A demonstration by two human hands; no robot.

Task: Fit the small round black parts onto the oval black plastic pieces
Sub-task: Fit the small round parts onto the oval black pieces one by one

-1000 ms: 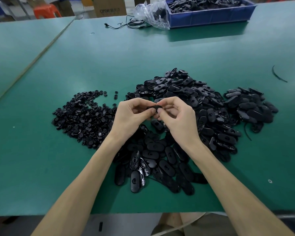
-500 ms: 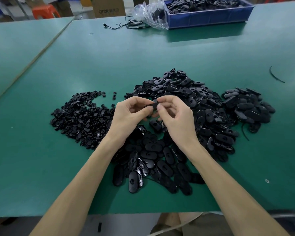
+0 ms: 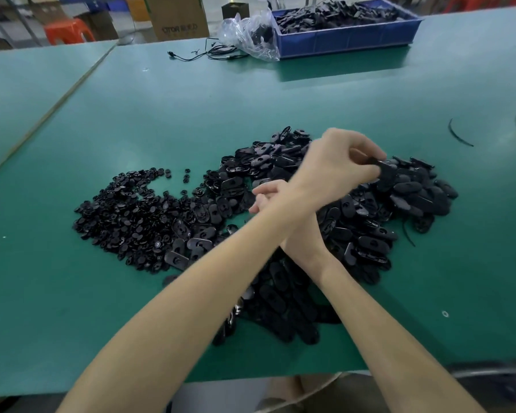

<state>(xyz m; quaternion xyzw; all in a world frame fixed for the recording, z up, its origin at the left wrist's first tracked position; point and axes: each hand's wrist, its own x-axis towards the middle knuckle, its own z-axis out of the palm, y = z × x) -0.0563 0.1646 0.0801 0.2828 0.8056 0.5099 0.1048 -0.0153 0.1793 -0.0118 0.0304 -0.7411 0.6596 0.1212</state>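
My left hand (image 3: 338, 166) reaches across to the right, its forearm lying over my right wrist. Its fingertips are pinched on a black oval piece (image 3: 377, 163), held just above the right-hand heap of oval pieces (image 3: 417, 195). My right hand (image 3: 265, 196) is mostly hidden under the left forearm; only curled fingers show, over the middle heap of oval pieces (image 3: 251, 166). A spread of small round black parts (image 3: 125, 213) lies on the left. More oval pieces (image 3: 280, 302) lie near the table's front edge.
The green table (image 3: 251, 93) carries a blue bin (image 3: 346, 43) of black parts at the back, with a clear plastic bag (image 3: 248, 31) and a black cable (image 3: 209, 53) beside it. A thin black strip (image 3: 459, 135) lies far right. A second table (image 3: 27, 84) adjoins on the left.
Both hands were together at the centre, pressing one piece. Now my left hand has swung right over the right-hand heap with the oval piece, crossing above my right arm.
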